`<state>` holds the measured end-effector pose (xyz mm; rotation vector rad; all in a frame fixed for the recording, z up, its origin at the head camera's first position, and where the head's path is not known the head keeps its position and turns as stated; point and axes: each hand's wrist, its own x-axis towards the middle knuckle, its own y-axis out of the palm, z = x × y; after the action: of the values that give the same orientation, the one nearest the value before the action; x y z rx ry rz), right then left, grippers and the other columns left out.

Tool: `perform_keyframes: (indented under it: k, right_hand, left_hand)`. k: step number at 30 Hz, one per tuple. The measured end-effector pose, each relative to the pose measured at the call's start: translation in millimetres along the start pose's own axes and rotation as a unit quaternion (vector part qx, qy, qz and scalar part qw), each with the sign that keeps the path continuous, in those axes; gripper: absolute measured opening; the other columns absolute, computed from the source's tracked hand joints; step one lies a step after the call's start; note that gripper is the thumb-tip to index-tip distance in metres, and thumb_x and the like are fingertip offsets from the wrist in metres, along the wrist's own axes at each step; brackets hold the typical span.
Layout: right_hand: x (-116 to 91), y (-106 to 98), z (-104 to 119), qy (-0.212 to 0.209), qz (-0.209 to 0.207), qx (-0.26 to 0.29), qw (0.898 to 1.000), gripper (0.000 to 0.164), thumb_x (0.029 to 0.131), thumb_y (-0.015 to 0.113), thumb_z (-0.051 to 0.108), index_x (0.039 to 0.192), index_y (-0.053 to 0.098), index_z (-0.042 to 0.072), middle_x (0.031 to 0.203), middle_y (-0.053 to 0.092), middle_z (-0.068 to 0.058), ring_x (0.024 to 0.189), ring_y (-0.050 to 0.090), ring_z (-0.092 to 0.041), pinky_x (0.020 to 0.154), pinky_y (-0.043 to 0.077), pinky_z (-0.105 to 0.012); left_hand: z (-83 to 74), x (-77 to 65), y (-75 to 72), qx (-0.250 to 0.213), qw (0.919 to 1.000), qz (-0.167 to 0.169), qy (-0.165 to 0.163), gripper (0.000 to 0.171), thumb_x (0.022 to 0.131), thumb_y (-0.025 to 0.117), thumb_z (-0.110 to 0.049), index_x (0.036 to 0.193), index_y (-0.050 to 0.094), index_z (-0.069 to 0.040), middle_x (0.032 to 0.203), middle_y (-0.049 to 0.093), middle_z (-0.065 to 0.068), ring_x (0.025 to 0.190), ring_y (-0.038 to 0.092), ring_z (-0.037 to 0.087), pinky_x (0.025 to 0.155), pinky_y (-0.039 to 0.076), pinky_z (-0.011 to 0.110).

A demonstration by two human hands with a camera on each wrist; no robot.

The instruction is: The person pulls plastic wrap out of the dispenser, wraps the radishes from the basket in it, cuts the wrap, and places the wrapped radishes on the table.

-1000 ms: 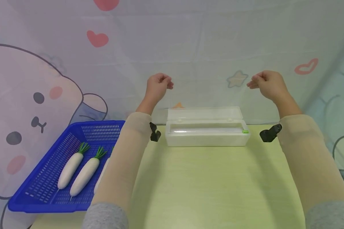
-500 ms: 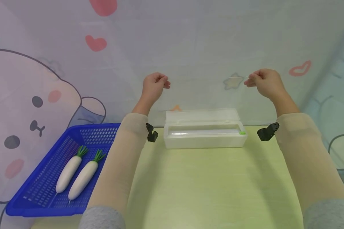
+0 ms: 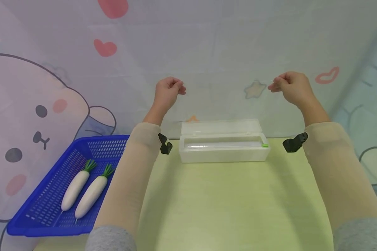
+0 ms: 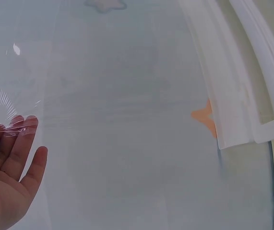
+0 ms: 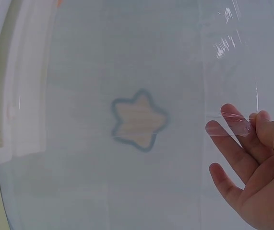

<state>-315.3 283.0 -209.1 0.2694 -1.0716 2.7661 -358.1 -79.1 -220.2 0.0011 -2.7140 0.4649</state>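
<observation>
Both hands are raised above and behind a white cling film box [image 3: 224,155], in front of the backdrop. My left hand [image 3: 167,91] pinches one corner of a clear sheet of cling film [image 4: 19,103] between thumb and fingers. At the other side, my right hand [image 3: 293,88] pinches the film too, its other fingers spread behind the sheet in the right wrist view. The sheet spans the gap between the hands, almost invisible in the head view. The box's clear lid [image 3: 221,127] stands up, showing the roll [image 3: 223,144] inside. A green slider [image 3: 265,145] sits at its right end.
At left, a blue plastic basket [image 3: 37,228] holds white radishes [image 3: 91,197] with green tops; my left arm covers part of it. A pale green tabletop [image 3: 232,202] lies in front of the box. Behind hangs a printed cloth backdrop [image 3: 213,48] with hearts and a bear.
Both hands have risen slightly, still pinching the film. The head view has shifted a little, and a third radish in the basket is now hidden behind my left arm.
</observation>
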Motion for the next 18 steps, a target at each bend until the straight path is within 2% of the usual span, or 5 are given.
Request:
perform_keyframes:
  k: [5, 8, 10, 15, 18]
  right_hand:
    - [-3.2, -3.5, 1.4, -0.012, 0.0, 0.01, 1.0, 0.045, 0.101, 0.043, 0.044, 0.122, 0.055, 0.006, 0.087, 0.065, 0.027, 0.106, 0.063, -0.005, 0.106, 0.033, -0.053]
    - [-7.9, -5.5, 1.7, -0.02, 0.0, 0.008, 1.0, 0.045, 0.1, 0.043, 0.045, 0.12, 0.056, 0.007, 0.086, 0.065, 0.028, 0.094, 0.06, 0.007, 0.106, 0.033, -0.052]
    - [-12.3, -6.7, 2.2, -0.023, 0.0, 0.006, 1.0, 0.045, 0.1, 0.042, 0.046, 0.12, 0.056, 0.008, 0.087, 0.065, 0.028, 0.099, 0.061, 0.003, 0.105, 0.033, -0.052]
    - [-23.3, -10.2, 3.8, -0.029, 0.003, -0.008, 1.0, 0.048, 0.099, 0.041, 0.049, 0.12, 0.056, 0.009, 0.091, 0.066, 0.027, 0.127, 0.05, -0.025, 0.104, 0.033, -0.053]
    - [-30.3, -12.3, 3.0, -0.047, -0.004, -0.025, 0.999, 0.046, 0.099, 0.042, 0.049, 0.117, 0.059, 0.011, 0.09, 0.064, 0.03, 0.121, 0.053, -0.017, 0.096, 0.037, -0.045]
  left_hand:
    - [-2.0, -2.5, -4.3, -0.009, 0.9999, 0.005, 0.0, 0.019, 0.1, 0.053, -0.016, 0.104, 0.064, -0.001, 0.088, 0.065, 0.004, 0.09, 0.068, 0.022, 0.093, 0.049, 0.03]
    - [-3.2, -5.4, -7.5, -0.011, 0.9998, 0.014, 0.004, 0.02, 0.1, 0.053, -0.017, 0.104, 0.063, 0.0, 0.092, 0.067, 0.009, 0.092, 0.068, 0.023, 0.092, 0.05, 0.029]
    - [-3.7, -8.2, -9.6, -0.014, 0.9995, 0.023, 0.013, 0.021, 0.1, 0.053, -0.016, 0.105, 0.063, 0.001, 0.097, 0.067, 0.013, 0.094, 0.068, 0.026, 0.092, 0.05, 0.029]
    - [-4.9, -16.1, -14.8, -0.001, 0.9987, 0.037, 0.034, 0.021, 0.099, 0.054, -0.014, 0.106, 0.063, 0.004, 0.104, 0.066, 0.016, 0.095, 0.067, 0.026, 0.091, 0.05, 0.03]
    - [-6.8, -21.5, -17.7, 0.034, 0.9978, 0.037, 0.043, 0.021, 0.099, 0.055, -0.016, 0.105, 0.065, 0.002, 0.102, 0.065, 0.013, 0.095, 0.065, 0.023, 0.089, 0.049, 0.031]
